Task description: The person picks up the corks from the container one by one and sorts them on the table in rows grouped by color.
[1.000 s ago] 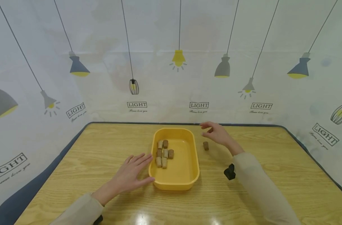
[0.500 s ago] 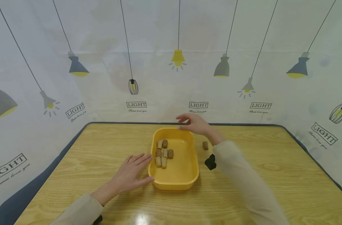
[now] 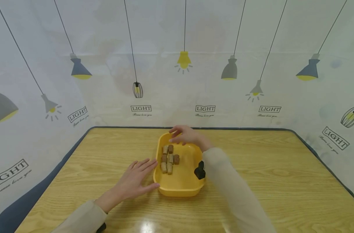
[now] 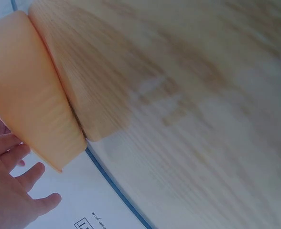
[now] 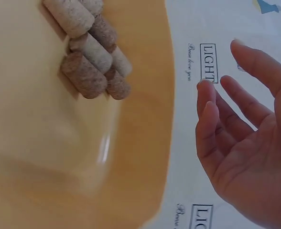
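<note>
A yellow plastic tray stands on the wooden table. Several corks, some pale and some brown, lie in rows along its left side. My left hand rests its straight fingertips and thumb against the tray's left rim; the left wrist view has the fingers by the tray wall. Above the tray's far end hovers my right hand, fingers loosely curved. In the right wrist view nothing lies between those fingers, and the corks sit apart from them. A cork right of the tray in the earlier frames is hidden by my right forearm.
A printed cloth with lamp pictures hangs behind the table's far edge. Wooden tabletop extends on both sides of the tray. A black wrist-worn device overlaps the tray's right rim in the head view.
From right of the tray, my right hand has moved left and now hovers over its far end. The forearm has come across the loose cork. The left hand has stayed put.
</note>
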Motion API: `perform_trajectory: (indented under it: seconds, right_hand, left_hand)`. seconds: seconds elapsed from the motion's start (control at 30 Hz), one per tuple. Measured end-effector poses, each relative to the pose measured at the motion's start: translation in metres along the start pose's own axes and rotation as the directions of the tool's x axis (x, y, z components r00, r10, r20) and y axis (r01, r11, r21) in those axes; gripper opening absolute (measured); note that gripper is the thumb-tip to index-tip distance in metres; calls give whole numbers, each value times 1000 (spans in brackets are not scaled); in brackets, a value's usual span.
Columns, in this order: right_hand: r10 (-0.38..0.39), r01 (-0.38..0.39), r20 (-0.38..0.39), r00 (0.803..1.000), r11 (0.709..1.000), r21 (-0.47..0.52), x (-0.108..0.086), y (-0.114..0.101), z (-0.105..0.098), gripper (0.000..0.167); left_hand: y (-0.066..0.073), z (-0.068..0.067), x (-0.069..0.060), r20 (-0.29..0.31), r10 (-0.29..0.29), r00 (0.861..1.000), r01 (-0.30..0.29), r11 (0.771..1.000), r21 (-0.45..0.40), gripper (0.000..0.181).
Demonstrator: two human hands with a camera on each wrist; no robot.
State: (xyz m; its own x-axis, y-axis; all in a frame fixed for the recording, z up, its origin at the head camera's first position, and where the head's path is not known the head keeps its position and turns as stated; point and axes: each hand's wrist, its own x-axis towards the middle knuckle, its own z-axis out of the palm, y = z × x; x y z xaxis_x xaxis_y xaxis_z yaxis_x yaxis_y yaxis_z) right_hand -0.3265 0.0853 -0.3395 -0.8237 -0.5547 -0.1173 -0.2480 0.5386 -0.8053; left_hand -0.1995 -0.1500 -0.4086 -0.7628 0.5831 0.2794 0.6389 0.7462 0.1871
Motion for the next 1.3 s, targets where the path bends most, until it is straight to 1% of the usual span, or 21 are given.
perform_trajectory:
  seconds: [0.13, 0.33, 0.43, 0.6, 0.7, 0.83, 0.93, 1.1, 1.3]
  right_hand:
    - [66, -68, 31, 997, 996, 50, 1, 9, 5, 48]
    - [167, -172, 75, 983, 983, 68, -1, 26, 10, 48]
    - [196, -204, 104, 975, 977, 69, -2, 32, 13, 45]
    - [231, -240, 150, 961, 970, 46, -3, 34, 19, 41]
    - [255, -268, 182, 950, 962, 53, -2, 37, 23, 40]
    - [272, -286, 196, 942, 957, 50, -1, 40, 28, 39]
    - [280, -284, 184, 942, 959, -1, 0, 40, 31, 38]
    - [311, -307, 174, 935, 950, -51, 3, 42, 34, 38]
    - [306, -298, 166, 937, 952, -76, 4, 43, 36, 35]
  left_hand:
    - [0, 0, 0, -4, 3, 1000, -3, 1000, 4, 73]
    - [-1, 2, -1, -17, 10, 1000, -10, 1000, 9, 73]
    - [-1, 2, -1, -18, 11, 1000, -11, 1000, 5, 73]
    - [0, 1, -1, -11, 4, 1000, -4, 1000, -1, 73]
    - [0, 0, 0, -8, 2, 1000, -2, 1000, -4, 73]
    - [1, 0, 0, -7, 4, 1000, -4, 1000, 2, 73]
    - [0, 0, 0, -10, 7, 1000, -7, 1000, 9, 73]
    - [0, 0, -1, -15, 5, 1000, -5, 1000, 2, 72]
    - [0, 0, -1, -15, 0, 1000, 0, 1000, 5, 72]
